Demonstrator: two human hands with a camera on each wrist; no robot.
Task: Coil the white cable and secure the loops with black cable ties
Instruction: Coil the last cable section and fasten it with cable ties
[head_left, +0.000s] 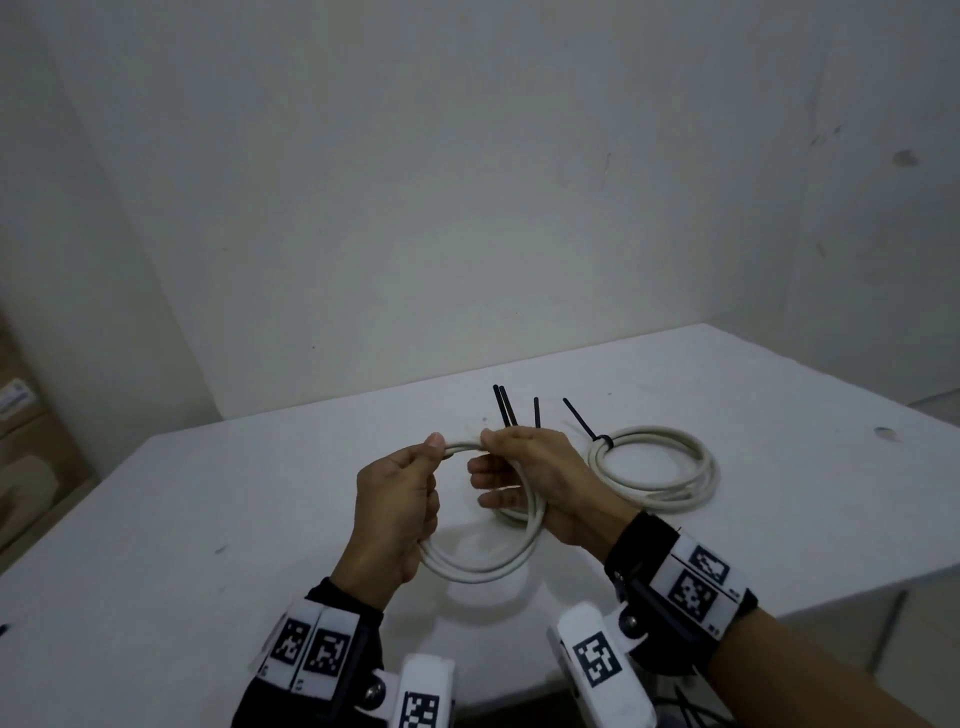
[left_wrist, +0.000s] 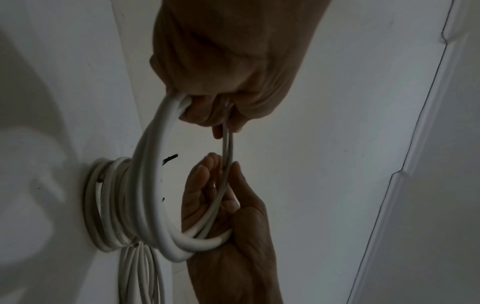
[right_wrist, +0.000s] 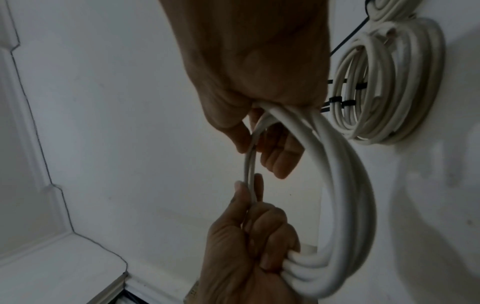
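A white cable (head_left: 483, 571) hangs as a coil of several loops between my two hands, just above the white table (head_left: 234, 519). My left hand (head_left: 436, 457) grips the coil's left side, its thumb pressing the top strands. My right hand (head_left: 488, 457) grips the coil's right side and pinches the same top strands close to the left thumb. In the left wrist view, the left hand (left_wrist: 207, 115) curls round the loops (left_wrist: 153, 185). In the right wrist view, the right hand (right_wrist: 259, 139) holds the loops (right_wrist: 350, 185). Loose black cable ties (head_left: 506, 408) lie just beyond my hands.
A second white coil (head_left: 654, 467) lies on the table to the right, bound with a black tie (head_left: 602, 441); it also shows in the right wrist view (right_wrist: 389, 82). Walls close the table in behind and at the right. Cardboard boxes (head_left: 21, 415) stand at far left.
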